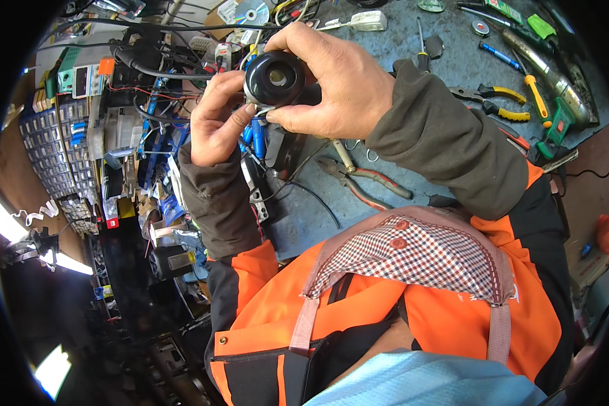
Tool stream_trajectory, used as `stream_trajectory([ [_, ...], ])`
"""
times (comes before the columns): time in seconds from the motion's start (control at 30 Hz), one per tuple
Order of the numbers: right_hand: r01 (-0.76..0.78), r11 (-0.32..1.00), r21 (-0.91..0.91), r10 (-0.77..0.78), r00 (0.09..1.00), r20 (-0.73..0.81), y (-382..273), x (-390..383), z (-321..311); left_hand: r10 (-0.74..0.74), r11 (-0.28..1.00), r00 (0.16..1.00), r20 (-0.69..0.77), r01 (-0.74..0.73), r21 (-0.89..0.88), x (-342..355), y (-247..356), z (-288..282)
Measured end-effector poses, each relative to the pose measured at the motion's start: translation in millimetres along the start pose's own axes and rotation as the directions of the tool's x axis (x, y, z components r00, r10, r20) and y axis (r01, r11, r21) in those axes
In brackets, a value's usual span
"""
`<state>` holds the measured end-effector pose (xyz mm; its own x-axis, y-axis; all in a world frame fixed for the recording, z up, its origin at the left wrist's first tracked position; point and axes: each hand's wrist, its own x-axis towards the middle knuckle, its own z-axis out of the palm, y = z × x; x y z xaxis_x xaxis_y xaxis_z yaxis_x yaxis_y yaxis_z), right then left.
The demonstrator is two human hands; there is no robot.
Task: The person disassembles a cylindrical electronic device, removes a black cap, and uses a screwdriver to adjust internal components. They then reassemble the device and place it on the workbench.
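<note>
So the left hand [218,120] and right hand [342,84] are close together, both gripping a shiny black round piece [275,76] held up over the blue table [399,34]. Some red-handled pliers [343,174] lie nearer the person's body, yellow-handled pliers [488,94] sit past the right sleeve [446,135], and it's a total jumble of wires and parts off left.

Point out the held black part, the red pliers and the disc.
Black part [275,78]: head view, middle of its round end.
Red pliers [385,181]: head view, upper handle.
Disc [252,13]: head view, near its middle.
</note>
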<state>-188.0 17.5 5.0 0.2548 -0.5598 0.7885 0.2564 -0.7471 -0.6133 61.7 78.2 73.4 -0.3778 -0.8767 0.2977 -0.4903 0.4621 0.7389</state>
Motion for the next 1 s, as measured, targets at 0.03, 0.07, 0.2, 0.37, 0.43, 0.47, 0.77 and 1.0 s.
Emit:
stream_trajectory([
  [0.03, 0.001, 1.0, -0.003, -0.001, 1.0, -0.002, 0, 0, 0, 0.003, 1.0, 1.0, 0.007, -0.003, -0.013, 1, 0, -1],
  [0.07, 0.001, 1.0, -0.006, -0.001, 1.0, -0.004, -1, 1, -1, 0.007, 1.0, 1.0, 0.014, -0.007, -0.026, 2, 1, -1],
  [0.2, 0.007, 0.999, -0.037, -0.007, 1.0, -0.011, 1, 2, -2, 0.001, 1.0, 0.999, -0.044, -0.001, -0.014, 3, -1, 6],
  [0.37, 0.027, 0.999, -0.031, -0.028, 0.999, -0.016, 0, 1, -2, 0.066, 0.992, 0.995, -0.068, -0.058, 0.114, 2, -6, 4],
  [0.43, 0.029, 0.999, -0.022, -0.03, 0.999, -0.019, 1, 1, -2, 0.092, 0.985, 0.993, -0.071, -0.081, 0.154, 2, -8, 4],
  [0.47, 0.028, 0.999, -0.023, -0.029, 0.999, -0.017, 1, 0, -2, 0.105, 0.98, 0.992, -0.072, -0.091, 0.175, 2, -9, 5],
  [0.77, 0.012, 1.0, -0.008, -0.012, 1.0, -0.029, -1, -2, 0, 0.158, 0.964, 0.986, -0.063, -0.14, 0.226, -1, -12, 4],
  [1.0, -0.022, 0.999, -0.024, 0.021, 1.0, -0.011, 2, 6, 13, 0.062, 0.976, 0.979, -0.196, -0.1, -0.193, 4, -11, 23],
])
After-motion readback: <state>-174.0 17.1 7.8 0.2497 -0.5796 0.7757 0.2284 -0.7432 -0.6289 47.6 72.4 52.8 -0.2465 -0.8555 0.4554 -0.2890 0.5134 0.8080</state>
